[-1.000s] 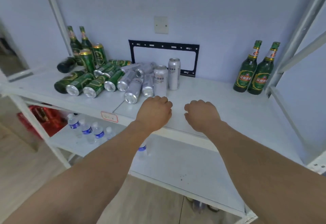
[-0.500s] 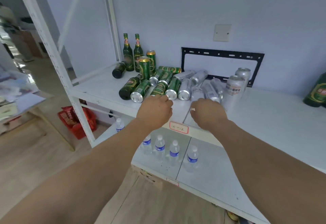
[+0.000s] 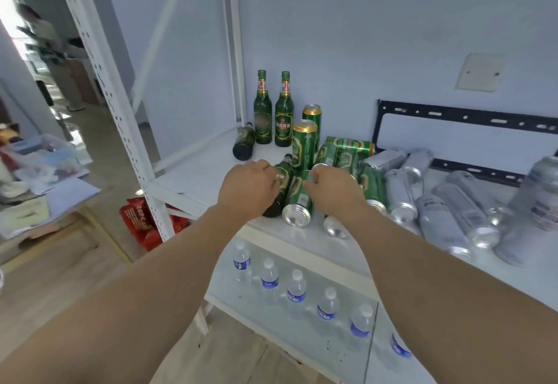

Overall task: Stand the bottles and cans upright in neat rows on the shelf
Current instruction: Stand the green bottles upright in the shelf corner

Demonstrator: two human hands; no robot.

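Stock standing so far: two bottles (image 3: 273, 108) and two green cans (image 3: 308, 136) at twelve o'clock. I am curling my left hand (image 3: 249, 188) onto a fallen bottle (image 3: 280, 185) and my right hand (image 3: 332, 190) over fallen cans (image 3: 392, 190) lying toward three o'clock; whether either is gripping, I cannot tell.

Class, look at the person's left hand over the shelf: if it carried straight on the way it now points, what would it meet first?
Most likely the lying green bottle: the left hand reaches forward with its fingers right at the bottle's neck. Whether they already touch is unclear from this view.

White shelf (image 3: 208, 172), toppled cans (image 3: 297, 199), bottles (image 3: 262, 111)
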